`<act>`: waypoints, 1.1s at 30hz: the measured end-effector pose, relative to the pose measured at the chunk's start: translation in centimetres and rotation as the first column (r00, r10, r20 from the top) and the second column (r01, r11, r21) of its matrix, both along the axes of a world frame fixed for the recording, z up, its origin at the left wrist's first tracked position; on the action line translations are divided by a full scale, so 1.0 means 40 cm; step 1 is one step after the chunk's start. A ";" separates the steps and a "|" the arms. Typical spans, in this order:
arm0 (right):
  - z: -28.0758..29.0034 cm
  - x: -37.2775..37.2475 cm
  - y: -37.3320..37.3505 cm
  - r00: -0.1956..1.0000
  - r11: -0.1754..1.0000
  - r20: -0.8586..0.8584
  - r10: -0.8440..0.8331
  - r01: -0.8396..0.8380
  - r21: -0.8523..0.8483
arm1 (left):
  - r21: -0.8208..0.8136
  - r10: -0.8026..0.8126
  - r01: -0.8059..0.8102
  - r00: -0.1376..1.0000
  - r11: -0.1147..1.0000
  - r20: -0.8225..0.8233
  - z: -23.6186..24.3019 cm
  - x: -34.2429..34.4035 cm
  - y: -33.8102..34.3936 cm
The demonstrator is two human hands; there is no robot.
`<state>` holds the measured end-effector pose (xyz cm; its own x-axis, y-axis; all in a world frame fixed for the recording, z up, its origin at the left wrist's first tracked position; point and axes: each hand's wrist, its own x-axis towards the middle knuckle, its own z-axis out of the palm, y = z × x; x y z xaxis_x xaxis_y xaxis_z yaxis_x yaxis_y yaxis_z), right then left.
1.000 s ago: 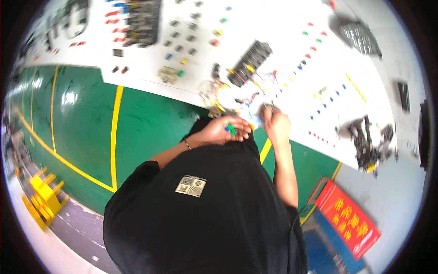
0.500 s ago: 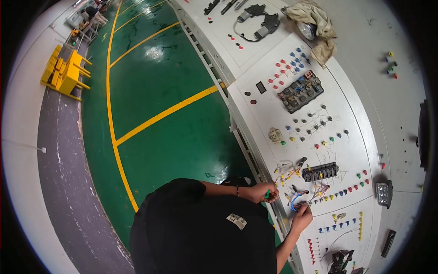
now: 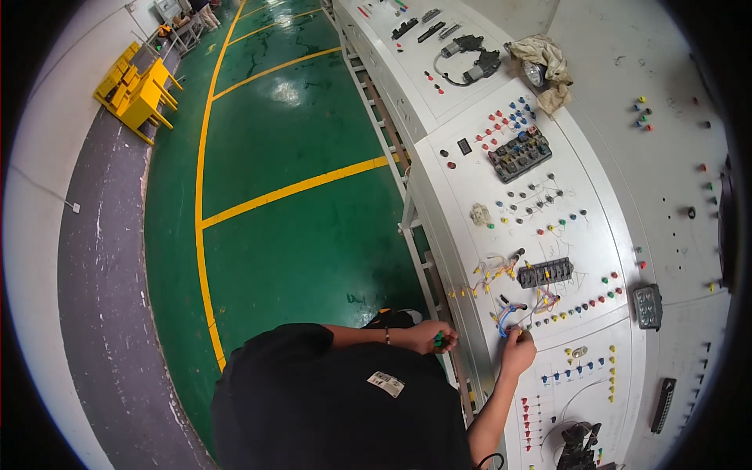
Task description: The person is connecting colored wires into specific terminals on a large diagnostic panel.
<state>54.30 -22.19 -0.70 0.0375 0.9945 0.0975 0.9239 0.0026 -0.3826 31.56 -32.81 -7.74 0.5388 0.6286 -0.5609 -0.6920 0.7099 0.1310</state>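
Observation:
My left hand (image 3: 435, 338) is closed around small green pieces, apart from the panel's front edge. I cannot tell exactly what the pieces are. Over the white panel (image 3: 470, 219), my right hand (image 3: 519, 352) has its fingers pinched together at a bundle of thin wires. Blue wires (image 3: 503, 323) loop just beyond those fingertips; whatever is between the fingers is too small to make out. More wires with yellow ends (image 3: 479, 283) lie farther off, beside a black slotted block (image 3: 546, 272). A row of coloured sockets (image 3: 583, 309) runs rightward from the right hand.
A dark fuse box (image 3: 520, 155), a black bracket-like part (image 3: 578, 446) and a lamp with a cloth (image 3: 546, 66) sit along the panel. Another lamp (image 3: 647, 305) is on the raised back. Left lies a green floor (image 3: 290, 258) with yellow lines; yellow stools (image 3: 141, 94) stand by the wall.
My left hand has drawn back to the left, away from the panel edge and the yellow-ended wires, still around the green pieces. The right hand stays by the blue wires. The whole view has shifted.

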 end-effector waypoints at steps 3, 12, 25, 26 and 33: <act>0.011 -0.008 -0.001 0.999 1.000 0.049 0.020 -0.021 0.018 | -0.038 0.017 -0.020 0.997 0.999 -0.076 0.010 -0.004 -0.091; 0.036 -0.011 -0.021 0.989 1.000 0.147 -0.004 0.006 -0.018 | -0.033 -0.045 0.038 0.970 0.999 -0.240 0.034 0.024 -0.190; 0.006 -0.029 -0.025 0.993 0.995 0.093 -0.071 0.064 0.081 | 0.074 -0.043 0.061 0.974 0.995 -0.220 0.036 -0.109 -0.132; 0.004 -0.029 -0.024 0.997 0.996 0.059 -0.058 0.054 0.068 | 0.094 -0.042 0.058 0.984 0.994 -0.171 0.036 -0.128 -0.118; -0.031 -0.067 -0.018 0.956 0.965 0.172 -0.239 0.213 0.154 | 0.130 -0.053 0.075 0.984 0.989 -0.168 0.019 -0.292 -0.030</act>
<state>51.62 -22.89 -1.95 0.2279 0.9398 0.2547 0.9612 -0.1755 -0.2127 19.87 -34.02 -6.97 0.4883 0.6719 -0.5568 -0.6067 0.7200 0.3368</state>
